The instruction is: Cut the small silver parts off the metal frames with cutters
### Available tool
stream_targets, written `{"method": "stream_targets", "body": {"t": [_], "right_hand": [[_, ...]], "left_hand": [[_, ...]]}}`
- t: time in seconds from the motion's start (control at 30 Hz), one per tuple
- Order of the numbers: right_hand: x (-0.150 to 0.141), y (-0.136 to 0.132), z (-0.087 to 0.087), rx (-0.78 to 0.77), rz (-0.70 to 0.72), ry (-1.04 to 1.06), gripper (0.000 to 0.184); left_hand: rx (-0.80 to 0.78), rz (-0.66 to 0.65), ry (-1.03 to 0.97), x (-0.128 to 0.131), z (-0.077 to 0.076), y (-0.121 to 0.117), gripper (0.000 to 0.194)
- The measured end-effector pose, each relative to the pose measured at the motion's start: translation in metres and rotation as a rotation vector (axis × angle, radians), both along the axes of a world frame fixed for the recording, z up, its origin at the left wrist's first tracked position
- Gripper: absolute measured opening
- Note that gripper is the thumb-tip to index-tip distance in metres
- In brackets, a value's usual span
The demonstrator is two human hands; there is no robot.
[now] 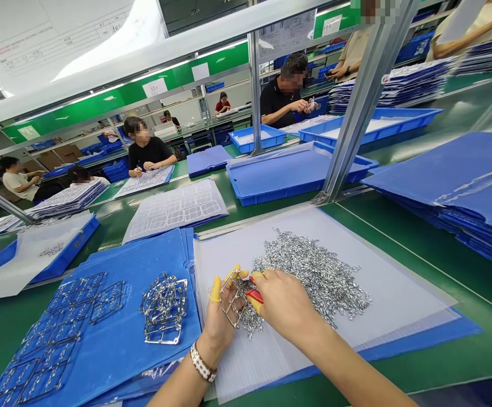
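My left hand (224, 305), with yellow finger covers and a watch on its wrist, holds a small rectangular metal wire frame (230, 314) upright between its fingers. My right hand (286, 299) is closed at that frame on a small red-handled tool (254, 295), mostly hidden by the fingers. Behind and beside both hands, a heap of small silvery metal links (309, 271) lies on a translucent white sheet (398, 294). To the left, a tangled pile of similar frames (164, 308) rests on a blue sheet (114, 350).
More wire frames (55, 328) lie in rows at the left. Beyond are a sheet of laid-out frames (178, 206), a blue tray (280, 175) and a metal post (356, 107). Stacked blue sheets (453, 181) stand at right. Several co-workers sit across the green table.
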State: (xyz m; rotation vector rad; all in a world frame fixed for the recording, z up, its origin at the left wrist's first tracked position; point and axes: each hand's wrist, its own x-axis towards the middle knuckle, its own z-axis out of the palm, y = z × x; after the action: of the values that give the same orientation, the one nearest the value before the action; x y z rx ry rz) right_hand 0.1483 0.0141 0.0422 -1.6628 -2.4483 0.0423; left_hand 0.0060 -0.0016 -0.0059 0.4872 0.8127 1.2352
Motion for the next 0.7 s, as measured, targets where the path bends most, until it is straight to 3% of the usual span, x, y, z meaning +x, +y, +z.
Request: {"method": "stream_targets", "body": {"t": [0.27, 0.7], "right_hand": [[0.014, -0.012, -0.016, 0.000, -0.034, -0.008, 0.018], [0.002, -0.012, -0.022, -0.006, -0.019, -0.028, 0.016]], "left_hand": [[-0.045, -0.052, -0.270, -0.005, 0.010, 0.004, 0.057], [-0.015, 0.073, -0.153, -0.002, 0.005, 0.001, 0.053]]}}
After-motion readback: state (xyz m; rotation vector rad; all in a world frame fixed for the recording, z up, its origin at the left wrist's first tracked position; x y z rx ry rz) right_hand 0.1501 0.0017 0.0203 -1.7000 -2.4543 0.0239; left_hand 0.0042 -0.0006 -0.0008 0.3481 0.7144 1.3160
